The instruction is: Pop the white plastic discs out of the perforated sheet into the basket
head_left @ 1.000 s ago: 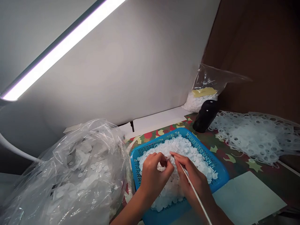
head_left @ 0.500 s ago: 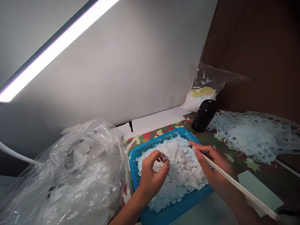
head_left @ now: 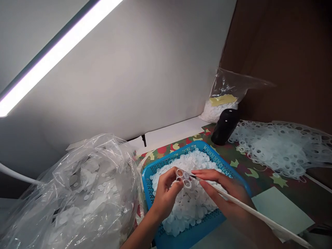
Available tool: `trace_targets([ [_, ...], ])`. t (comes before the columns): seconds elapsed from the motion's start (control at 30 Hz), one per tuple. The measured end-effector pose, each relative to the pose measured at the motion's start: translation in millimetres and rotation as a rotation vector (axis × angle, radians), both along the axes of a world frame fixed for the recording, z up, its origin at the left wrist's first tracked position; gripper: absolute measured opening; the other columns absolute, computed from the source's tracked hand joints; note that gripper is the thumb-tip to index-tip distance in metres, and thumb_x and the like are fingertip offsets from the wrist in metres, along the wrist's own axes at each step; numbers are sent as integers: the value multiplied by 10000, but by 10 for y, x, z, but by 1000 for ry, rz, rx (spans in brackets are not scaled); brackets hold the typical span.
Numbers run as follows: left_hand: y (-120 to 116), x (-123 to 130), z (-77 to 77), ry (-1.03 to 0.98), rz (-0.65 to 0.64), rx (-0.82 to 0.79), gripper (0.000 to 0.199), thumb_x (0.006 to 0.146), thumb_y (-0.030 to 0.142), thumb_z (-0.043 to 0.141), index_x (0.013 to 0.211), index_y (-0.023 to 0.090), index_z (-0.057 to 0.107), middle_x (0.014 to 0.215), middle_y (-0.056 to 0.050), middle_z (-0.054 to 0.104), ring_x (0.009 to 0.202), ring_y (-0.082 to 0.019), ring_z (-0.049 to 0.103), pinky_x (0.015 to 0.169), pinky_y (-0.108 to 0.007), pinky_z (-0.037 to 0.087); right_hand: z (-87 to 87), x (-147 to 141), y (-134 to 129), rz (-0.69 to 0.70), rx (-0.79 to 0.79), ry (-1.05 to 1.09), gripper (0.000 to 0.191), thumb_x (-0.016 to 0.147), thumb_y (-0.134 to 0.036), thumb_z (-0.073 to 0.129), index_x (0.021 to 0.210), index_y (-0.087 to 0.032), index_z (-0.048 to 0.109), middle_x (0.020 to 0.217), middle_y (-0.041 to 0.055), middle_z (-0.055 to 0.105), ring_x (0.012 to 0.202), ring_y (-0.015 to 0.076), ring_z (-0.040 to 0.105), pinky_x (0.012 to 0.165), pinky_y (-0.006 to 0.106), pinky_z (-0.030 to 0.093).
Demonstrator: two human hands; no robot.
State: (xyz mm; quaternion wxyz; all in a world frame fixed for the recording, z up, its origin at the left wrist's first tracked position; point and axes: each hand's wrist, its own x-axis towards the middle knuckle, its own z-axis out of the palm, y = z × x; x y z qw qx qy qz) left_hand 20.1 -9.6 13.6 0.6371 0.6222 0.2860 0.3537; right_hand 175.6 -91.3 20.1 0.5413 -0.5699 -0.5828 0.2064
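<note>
Between the thumb and forefinger of my left hand (head_left: 164, 199), closed in a pinch, is a small translucent plastic ring piece (head_left: 187, 183) with round openings. My right hand (head_left: 229, 193) is closed around a long, thin, white-handled tool (head_left: 255, 210). Its dark narrow tip meets or nearly meets the ring piece; exact contact is too small to tell. Both hands are above a blue perforated basket (head_left: 144, 180) heaped with small white translucent discs (head_left: 181, 221).
A large clear plastic bag (head_left: 103, 204) with loose discs lies at left. Behind the basket stand a black cylindrical object (head_left: 225, 127) and a tied-looking bag of discs (head_left: 214, 112). At right are a pile of ring-holed sheets (head_left: 282, 148) and a pale green card (head_left: 282, 209). A tube lamp (head_left: 59, 52) hangs above.
My right hand has moved left with the tool, bringing its tip from over the discs to the ring piece. My left hand has turned slightly, so the piece shows more clearly.
</note>
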Motion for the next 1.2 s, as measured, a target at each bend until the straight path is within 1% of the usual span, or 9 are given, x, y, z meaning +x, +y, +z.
trace_targets([
  [0.13,4,-2,-3,9,6,29,66,757,213,499,697,188,490,719,-15,530,700,-158,478,643,-254,394,-14,-31,16,64,3,6,177,904,-296,522,976,-257,678,1095,48,702,1038,221,652,871,329,554],
  [0.23,7,-4,-9,5,-4,48,75,766,192,496,694,188,478,718,-8,510,702,-152,461,641,-248,383,-22,-30,22,98,13,-19,166,905,-267,523,981,-251,670,1122,50,692,1060,217,644,875,326,554],
  [0.4,10,-18,-49,20,1,94,80,788,187,493,714,192,463,725,-2,480,702,-149,428,648,-250,368,-37,-23,27,100,83,-162,201,902,-196,530,1049,-257,653,1117,41,691,1077,203,633,904,325,539],
  [0.5,6,-18,-58,55,17,149,97,803,190,495,711,193,464,711,1,469,693,-150,422,651,-256,363,-54,-22,33,96,105,-274,205,905,-189,528,1054,-256,652,1122,46,685,1088,207,624,912,335,536],
  [0.6,0,-4,-44,88,14,199,128,809,181,498,687,190,465,703,-6,495,696,-157,448,668,-268,371,-63,-25,43,89,115,-330,204,913,-187,509,1039,-255,655,1132,49,677,1092,204,619,902,332,541],
  [0.87,-14,1,-3,126,27,300,130,805,167,502,680,189,474,737,-22,543,726,-168,495,707,-282,390,-59,-45,48,90,79,-360,198,915,-168,506,1045,-251,630,1126,48,662,1105,185,600,913,303,524],
  [1.03,-9,4,-3,149,24,349,121,811,166,505,695,191,485,768,-26,576,755,-175,524,735,-285,398,-53,-53,34,105,41,-335,201,912,-167,502,1027,-265,635,1129,28,645,1079,162,610,910,262,519],
  [1.13,-8,8,0,165,33,378,116,806,169,509,696,194,484,776,-25,587,759,-177,532,740,-288,398,-63,-59,32,90,17,-314,203,912,-171,502,1013,-268,649,1117,24,642,1059,157,621,886,242,528],
  [1.2,-8,8,0,172,40,388,112,805,169,506,698,195,483,776,-24,589,760,-179,535,741,-288,397,-75,-57,34,81,32,-313,218,910,-164,504,1032,-270,650,1114,23,648,1060,160,624,888,245,531],
])
